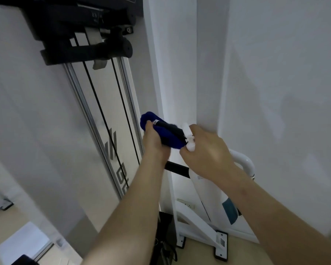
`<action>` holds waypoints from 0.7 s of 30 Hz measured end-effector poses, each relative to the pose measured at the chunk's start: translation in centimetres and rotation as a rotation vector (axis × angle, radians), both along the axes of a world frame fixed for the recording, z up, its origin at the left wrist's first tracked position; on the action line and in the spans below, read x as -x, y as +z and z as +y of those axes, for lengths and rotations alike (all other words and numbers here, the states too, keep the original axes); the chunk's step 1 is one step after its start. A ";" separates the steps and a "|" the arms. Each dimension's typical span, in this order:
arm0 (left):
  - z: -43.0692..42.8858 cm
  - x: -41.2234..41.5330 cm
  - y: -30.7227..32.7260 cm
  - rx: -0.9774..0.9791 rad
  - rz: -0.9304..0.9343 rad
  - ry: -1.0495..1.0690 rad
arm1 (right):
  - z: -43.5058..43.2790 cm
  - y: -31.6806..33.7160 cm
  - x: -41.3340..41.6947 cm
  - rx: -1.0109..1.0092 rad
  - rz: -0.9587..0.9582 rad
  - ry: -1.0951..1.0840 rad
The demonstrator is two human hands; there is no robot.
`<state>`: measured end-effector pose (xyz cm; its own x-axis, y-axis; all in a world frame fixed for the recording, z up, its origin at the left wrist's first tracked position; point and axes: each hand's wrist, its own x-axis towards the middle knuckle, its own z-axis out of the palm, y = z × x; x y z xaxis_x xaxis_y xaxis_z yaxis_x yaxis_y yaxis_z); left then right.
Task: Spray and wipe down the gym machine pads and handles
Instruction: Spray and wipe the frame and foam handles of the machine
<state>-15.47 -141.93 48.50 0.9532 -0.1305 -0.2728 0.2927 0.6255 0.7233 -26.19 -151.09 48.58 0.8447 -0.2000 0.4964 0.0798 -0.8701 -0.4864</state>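
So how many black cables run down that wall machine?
2. The left cable runs down the white panel over its logo; the right cable passes beside the blue cloth. Others may hide behind the black carriage.

A deep blue cloth (170,140) was bunched around a short black handle (169,127) with a silver end cap, the handle tilted and only partly covered. The left hand (155,144) gripped cloth and handle together from below. Just beside the handle's other end, the white head of a spray bottle (187,135) poked out of the right hand (206,150), touching the cloth. Behind stood the gym machine (103,115): silver upright rails, black cables, and a black carriage (80,41) high up.
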 end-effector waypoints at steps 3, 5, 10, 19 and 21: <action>-2.8 1.4 -2.0 -0.071 0.007 -0.092 | -0.5 -0.3 -0.1 -0.059 0.066 -0.021; -3.6 2.7 -3.6 -0.231 -0.048 -0.271 | -0.9 -0.8 -0.1 -0.108 0.067 -0.037; -1.4 3.6 -4.2 -0.582 -0.182 -0.101 | -2.3 -1.5 0.8 -0.107 0.068 -0.023; -3.6 3.6 -4.1 -0.237 -0.202 -0.035 | -2.5 -2.2 1.4 -0.243 0.000 0.015; -4.7 5.1 -5.7 -0.261 -0.281 -0.140 | -2.8 -2.2 1.3 -0.314 -0.002 0.003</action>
